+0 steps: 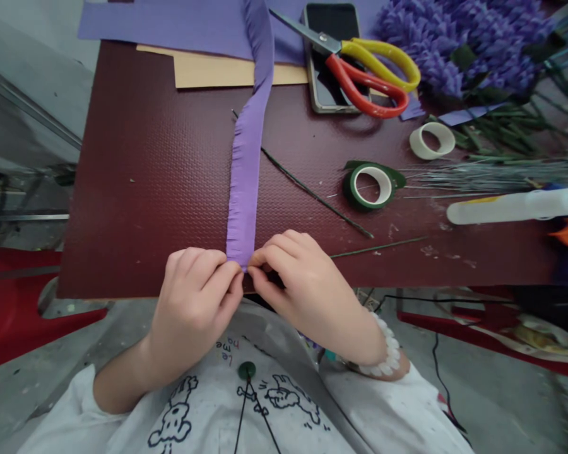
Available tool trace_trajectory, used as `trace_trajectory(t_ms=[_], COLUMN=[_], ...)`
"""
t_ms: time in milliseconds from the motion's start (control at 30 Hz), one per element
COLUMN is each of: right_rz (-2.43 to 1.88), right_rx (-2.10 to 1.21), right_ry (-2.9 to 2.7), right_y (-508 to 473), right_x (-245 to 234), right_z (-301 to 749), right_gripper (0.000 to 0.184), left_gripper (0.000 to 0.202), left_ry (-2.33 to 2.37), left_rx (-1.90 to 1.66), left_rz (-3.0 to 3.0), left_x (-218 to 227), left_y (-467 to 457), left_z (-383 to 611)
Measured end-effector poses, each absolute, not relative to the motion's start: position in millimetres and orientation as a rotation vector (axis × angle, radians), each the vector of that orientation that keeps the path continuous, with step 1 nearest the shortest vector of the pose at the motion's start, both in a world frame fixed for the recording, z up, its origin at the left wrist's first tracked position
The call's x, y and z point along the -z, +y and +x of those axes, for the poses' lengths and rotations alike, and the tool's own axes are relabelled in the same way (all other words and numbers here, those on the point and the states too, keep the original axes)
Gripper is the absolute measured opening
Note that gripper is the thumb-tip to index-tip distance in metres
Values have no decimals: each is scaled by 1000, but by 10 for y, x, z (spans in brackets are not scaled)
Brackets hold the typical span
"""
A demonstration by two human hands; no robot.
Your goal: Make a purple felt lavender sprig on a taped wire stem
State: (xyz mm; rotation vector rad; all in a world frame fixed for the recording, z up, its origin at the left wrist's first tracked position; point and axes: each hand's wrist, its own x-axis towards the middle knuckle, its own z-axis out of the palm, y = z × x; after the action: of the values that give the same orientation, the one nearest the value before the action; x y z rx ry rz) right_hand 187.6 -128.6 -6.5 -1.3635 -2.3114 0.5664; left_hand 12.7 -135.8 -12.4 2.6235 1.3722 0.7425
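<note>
A long purple strip [246,164], fringed with short cuts along its left edge, runs from the back of the table to the front edge. My left hand [196,302] pinches the left corner of its near end between thumb and fingertips. Opposite it, my right hand [307,290] pinches the right corner, a white beaded bracelet [385,353] around its wrist. The strip's far end lies over purple sheets [184,28]. Under the strip passes a thin green-wrapped wire [307,186]. Another green stem [383,247] lies right of my right hand.
Scissors with red and yellow handles [360,69] rest on a phone [331,88]. Green tape [370,186], a pale tape roll [432,140], bare wires [483,176] and a glue gun with a whitish body [515,205] lie right. Purple flowers [459,44] fill the back right.
</note>
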Motion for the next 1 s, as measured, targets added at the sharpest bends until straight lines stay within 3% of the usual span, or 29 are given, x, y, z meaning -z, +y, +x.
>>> trace_trajectory(t_ms=[167, 400, 733, 1000], right_rz=[-1256, -1211, -1474, -1442], right_rx=[-608, -362, -779, -792], right_ry=[-2068, -2269, -2271, -2288], right_y=[-1375, -1359, -1192, -1152], right_x=[138, 200, -1, -10], right_z=[1947, 1878, 1842, 1875], right_gripper=[8, 15, 15, 10], left_gripper=[6, 11, 5, 5], left_ry=[1429, 1465, 1306, 1314], left_rx=[-651, -504, -630, -699], left_rz=[2569, 2556, 2683, 2708], left_x=[56, -2, 26, 110], left_y=[-1325, -1294, -1307, -1260], left_z=[165, 160, 55, 82])
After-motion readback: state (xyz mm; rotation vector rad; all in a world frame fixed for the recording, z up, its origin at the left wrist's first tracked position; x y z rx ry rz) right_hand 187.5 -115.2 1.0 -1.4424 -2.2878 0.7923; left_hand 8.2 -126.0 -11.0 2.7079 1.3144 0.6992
